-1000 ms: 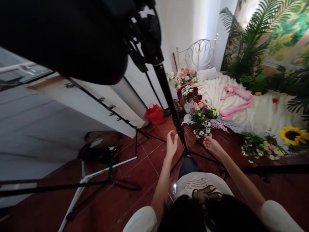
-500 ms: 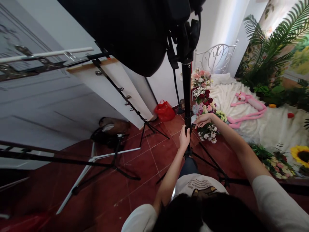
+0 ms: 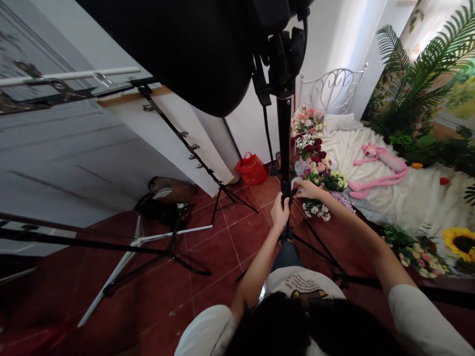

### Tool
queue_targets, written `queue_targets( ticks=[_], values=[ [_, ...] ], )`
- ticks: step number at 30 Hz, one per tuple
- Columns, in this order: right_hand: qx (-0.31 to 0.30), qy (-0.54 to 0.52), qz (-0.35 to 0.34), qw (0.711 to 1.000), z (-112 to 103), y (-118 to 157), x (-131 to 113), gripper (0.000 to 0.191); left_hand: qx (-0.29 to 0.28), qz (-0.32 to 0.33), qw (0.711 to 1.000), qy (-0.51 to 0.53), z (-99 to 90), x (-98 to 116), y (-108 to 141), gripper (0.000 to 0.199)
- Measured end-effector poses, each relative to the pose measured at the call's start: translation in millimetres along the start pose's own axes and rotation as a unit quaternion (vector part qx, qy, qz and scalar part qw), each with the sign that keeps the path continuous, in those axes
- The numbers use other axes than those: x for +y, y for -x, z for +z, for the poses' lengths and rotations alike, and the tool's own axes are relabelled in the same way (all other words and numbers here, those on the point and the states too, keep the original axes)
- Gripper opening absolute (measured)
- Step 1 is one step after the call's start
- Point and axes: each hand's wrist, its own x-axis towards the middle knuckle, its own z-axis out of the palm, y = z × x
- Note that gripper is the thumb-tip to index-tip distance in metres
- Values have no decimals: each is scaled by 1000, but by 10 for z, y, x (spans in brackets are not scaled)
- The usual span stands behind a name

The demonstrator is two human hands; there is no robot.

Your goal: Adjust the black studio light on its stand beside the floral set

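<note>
Upright before me stands a black light stand (image 3: 284, 141), carrying a large black lamp head (image 3: 193, 54) that fills the top of the view. My left hand (image 3: 280, 211) is wrapped round the pole at its collar. On the pole's right side, my right hand (image 3: 305, 190) pinches a small black knob (image 3: 293, 192) at the same height; the fingers partly cover it. A black cable (image 3: 267, 136) hangs down beside the pole from the lamp bracket. The stand's legs (image 3: 319, 247) spread over the floor below my hands.
Left are a black backdrop stand (image 3: 193, 151) with clips and a white-legged stand (image 3: 126, 262). A red bag (image 3: 252, 169) sits by the wall. Right lie flowers (image 3: 315, 158), a pink plush toy (image 3: 388, 165) on a white furry cover (image 3: 419, 195), and a sunflower (image 3: 462, 243). Red tiles cover the floor.
My right hand has closed in on the knob; its fingers were more spread before. The left hand keeps its grip on the pole. The whole view has shifted slightly.
</note>
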Motion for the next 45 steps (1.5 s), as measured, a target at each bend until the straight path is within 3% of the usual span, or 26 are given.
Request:
queue_targets(
  ticks=[3,5,9,12,18,21,23,26,29,33,36,39,45],
  values=[
    [-6,-8,-63,998,59,193,-128,36,2,9,1000,-2,5,-4,0,41],
    [39,-24,-76,996,192,272,-203,41,5,12,1000,-6,19,-20,1,41],
    [164,-26,-15,986,571,281,-280,42,1,-6,1000,2,52,-55,0,41],
    [220,-62,6,974,684,211,-366,44,-13,-28,1000,4,49,-40,-1,45],
    [301,-94,-78,946,298,60,-956,41,-7,-18,1000,15,11,78,26,43],
    [308,-116,-101,939,118,-9,-1224,42,9,-25,1000,15,20,123,30,41],
    [296,-135,-108,939,63,-39,-1277,43,19,-28,999,11,30,136,26,39],
    [220,-210,-119,945,38,-44,-1139,50,27,-27,999,5,35,139,17,38],
    [142,-286,-115,940,56,11,-763,54,26,-21,999,0,29,134,12,37],
    [138,-255,-45,956,205,156,-107,47,22,-19,1000,-5,35,105,4,39],
    [145,-252,-1,957,395,233,246,44,27,-22,999,-4,50,70,1,40],
    [166,-261,20,951,545,217,379,42,26,-23,999,1,54,52,3,39],
    [227,-221,123,941,611,-36,340,34,23,-10,1000,19,41,65,13,40]
  ],
)
